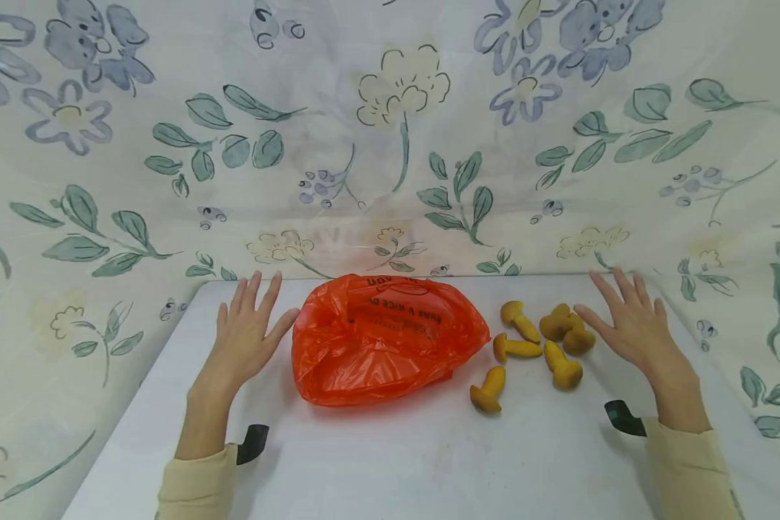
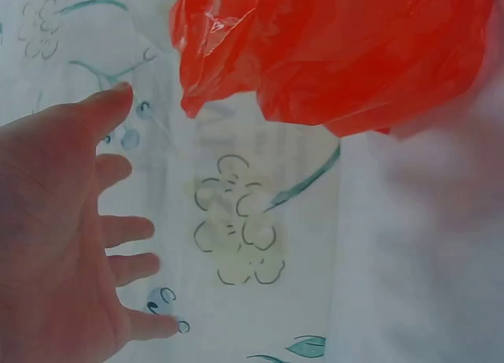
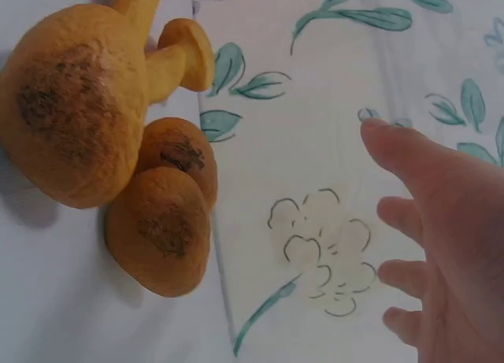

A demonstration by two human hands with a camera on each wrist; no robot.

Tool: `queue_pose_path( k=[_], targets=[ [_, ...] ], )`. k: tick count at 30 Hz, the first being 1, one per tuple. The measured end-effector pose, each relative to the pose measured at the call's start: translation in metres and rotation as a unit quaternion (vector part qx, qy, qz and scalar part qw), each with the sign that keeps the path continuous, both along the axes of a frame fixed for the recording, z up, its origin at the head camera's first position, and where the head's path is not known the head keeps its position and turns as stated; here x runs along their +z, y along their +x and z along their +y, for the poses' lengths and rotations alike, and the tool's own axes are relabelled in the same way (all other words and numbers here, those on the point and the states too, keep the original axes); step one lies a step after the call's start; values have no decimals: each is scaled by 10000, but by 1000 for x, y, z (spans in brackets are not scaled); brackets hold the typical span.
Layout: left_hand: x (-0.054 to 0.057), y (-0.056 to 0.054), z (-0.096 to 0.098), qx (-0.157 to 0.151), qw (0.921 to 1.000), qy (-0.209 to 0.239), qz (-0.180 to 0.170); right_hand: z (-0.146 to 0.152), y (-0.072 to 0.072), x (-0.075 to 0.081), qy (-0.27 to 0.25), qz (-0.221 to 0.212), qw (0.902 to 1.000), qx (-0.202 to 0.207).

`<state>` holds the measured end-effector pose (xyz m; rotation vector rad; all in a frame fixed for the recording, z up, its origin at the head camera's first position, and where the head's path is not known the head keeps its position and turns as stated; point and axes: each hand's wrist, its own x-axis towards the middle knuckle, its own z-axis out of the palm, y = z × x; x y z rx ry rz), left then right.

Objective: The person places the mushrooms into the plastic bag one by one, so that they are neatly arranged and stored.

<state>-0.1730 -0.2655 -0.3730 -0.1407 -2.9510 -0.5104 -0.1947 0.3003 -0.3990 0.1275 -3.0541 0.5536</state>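
Observation:
A crumpled red plastic bag [image 1: 390, 339] with dark printing lies mid-table. My left hand [image 1: 247, 336] is at its left side, fingers spread, thumb tip right at the bag's edge in the head view. In the left wrist view that hand [image 2: 63, 237] holds nothing, and the bag [image 2: 331, 56] shows above it. Several yellow-brown mushrooms [image 1: 490, 390] lie loose right of the bag. Beside them my right hand [image 1: 637, 325] spreads its fingers, thumb nearest the clustered mushrooms [image 1: 562, 323]. The right wrist view shows the hand [image 3: 457, 229] holding nothing, with big mushroom caps [image 3: 71, 103] at left.
Everything lies on a white table [image 1: 390, 462]. Behind and beside it hangs a pale cloth [image 1: 338, 159] printed with flowers and leaves. A dark curved piece [image 1: 253, 443] sticks out at the left cuff, another [image 1: 624, 419] at the right cuff.

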Motion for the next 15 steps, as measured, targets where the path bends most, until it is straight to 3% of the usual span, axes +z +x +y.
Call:
queue_pose_path(
  k=[7,15],
  targets=[
    [5,1,-1,-11,9990,213,-384,3,-3,1,47,-624,9980,113],
    [11,0,0,-480,9950,667,-575,1,-9,9,57,-1127,9928,407]
  ],
)
